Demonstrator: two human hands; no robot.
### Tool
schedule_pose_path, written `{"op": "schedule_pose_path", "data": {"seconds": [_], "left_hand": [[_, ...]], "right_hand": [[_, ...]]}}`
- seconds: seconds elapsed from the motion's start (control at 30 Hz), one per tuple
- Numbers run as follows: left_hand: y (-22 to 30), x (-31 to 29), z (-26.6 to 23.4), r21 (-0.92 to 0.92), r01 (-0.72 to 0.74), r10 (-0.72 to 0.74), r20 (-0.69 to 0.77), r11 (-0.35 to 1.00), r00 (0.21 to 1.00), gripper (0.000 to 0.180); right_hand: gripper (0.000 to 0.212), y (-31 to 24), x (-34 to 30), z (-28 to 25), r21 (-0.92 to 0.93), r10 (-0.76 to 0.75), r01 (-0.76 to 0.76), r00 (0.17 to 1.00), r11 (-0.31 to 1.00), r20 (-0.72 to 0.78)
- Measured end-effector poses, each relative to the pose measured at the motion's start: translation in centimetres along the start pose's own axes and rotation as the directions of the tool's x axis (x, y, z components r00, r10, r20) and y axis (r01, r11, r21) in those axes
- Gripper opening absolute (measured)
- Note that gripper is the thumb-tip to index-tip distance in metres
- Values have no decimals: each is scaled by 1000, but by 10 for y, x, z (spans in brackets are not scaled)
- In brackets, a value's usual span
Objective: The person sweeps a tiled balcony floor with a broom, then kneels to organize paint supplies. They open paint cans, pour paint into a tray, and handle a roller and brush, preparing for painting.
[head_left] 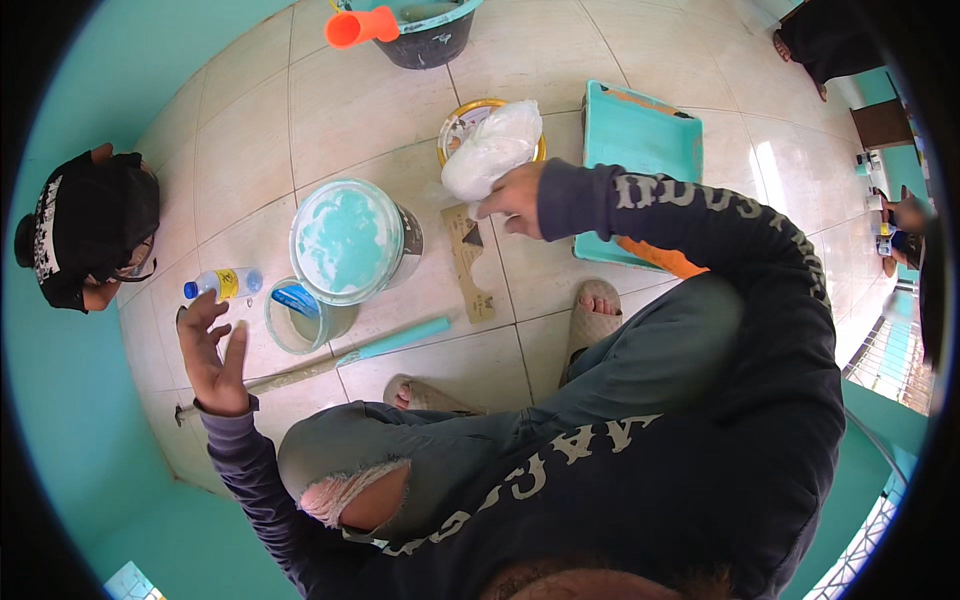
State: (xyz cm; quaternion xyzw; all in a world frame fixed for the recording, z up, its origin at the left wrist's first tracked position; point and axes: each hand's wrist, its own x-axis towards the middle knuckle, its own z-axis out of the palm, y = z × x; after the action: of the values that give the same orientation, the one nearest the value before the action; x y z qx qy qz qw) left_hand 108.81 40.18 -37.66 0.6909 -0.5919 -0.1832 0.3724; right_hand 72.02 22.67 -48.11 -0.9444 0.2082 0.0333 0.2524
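Note:
My right hand [515,203] has its fingers curled against the near edge of a full white plastic bag [495,150]. The bag rests over a round container with a gold rim [446,133], which it partly covers. Raised at the left, my left hand [217,362] holds nothing, fingers spread. Just beyond it are a small plastic bottle [228,284] with a blue cap, lying on its side, and a clear tub [298,335] with a blue object in it. A paint bucket [345,240] stands beside the tub, its top smeared teal and white.
A flat brown cardboard piece [468,262] and a long pole with a teal grip [405,337] lie on the tiles. Right of the bag is a teal paint tray [645,130]. A dark bucket [425,47] with an orange dipper [362,27] stands far off. A person in a black cap [95,210] is at left.

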Motion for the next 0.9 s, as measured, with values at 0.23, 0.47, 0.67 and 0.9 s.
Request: {"op": "schedule_pose_path", "data": {"seconds": [0.23, 0.47, 0.67, 0.9], "left_hand": [[42, 50, 72, 159, -420, 202, 693, 894, 692, 56], [79, 57, 159, 147, -505, 186, 814, 850, 550, 55], [89, 31, 254, -2, -576, 185, 948, 818, 260, 49], [56, -10, 291, 107, -578, -53, 993, 809, 110, 48]], "right_hand": [[58, 37, -156, 127, -103, 435, -470, 866, 877, -248], [81, -6, -203, 187, 64, 742, -829, 460, 555, -487], [81, 49, -224, 188, -18, 717, -859, 438, 511, -542], [80, 99, -247, 130, 108, 846, -856, 467, 505, -256]]}}
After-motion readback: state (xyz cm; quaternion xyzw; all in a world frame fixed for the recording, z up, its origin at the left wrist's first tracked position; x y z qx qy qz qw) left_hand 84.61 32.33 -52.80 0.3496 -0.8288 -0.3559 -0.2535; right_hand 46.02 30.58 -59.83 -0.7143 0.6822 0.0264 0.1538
